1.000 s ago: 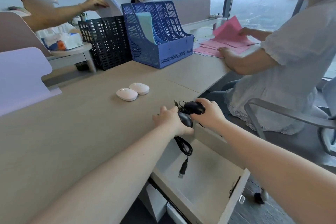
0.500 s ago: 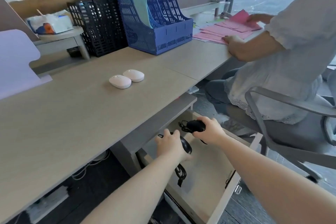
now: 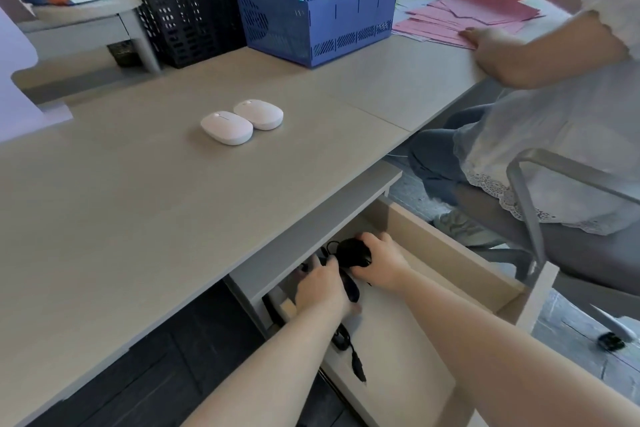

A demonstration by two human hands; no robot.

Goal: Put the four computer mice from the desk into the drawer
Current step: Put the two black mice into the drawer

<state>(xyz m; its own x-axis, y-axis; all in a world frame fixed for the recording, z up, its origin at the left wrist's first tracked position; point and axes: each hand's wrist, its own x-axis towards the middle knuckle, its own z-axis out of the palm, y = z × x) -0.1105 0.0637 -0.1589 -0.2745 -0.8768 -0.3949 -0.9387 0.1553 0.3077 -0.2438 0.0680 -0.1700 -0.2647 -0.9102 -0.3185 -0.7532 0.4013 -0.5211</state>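
Both hands hold black wired mice inside the open drawer [image 3: 450, 250]: the right hand [image 3: 379, 265] has its grip closed over the rear of one black mouse [image 3: 351, 251], and the left hand [image 3: 323, 289] has its grip wrapped round a second black mouse [image 3: 350, 286], most of which it hides.

Largest here is the tabletop [image 3: 138, 218], whose front edge overhangs the back of the drawer, so the hands work just beneath it. A person in a white top [image 3: 561, 107] sits on a chair [image 3: 533, 204] close beside the drawer's far wall, hands on pink papers [image 3: 478, 10]. At the back stand a blue file rack [image 3: 311, 14] and a black mesh rack [image 3: 180, 0], side by side.

Two white mice [image 3: 242, 121] lie on the tabletop, touching flank to flank, long axes running roughly left to right, well apart from the drawer. From under the left wrist a cable [image 3: 346, 343] trails toward the drawer's front, ending in a USB plug [image 3: 358, 366] on the drawer floor.
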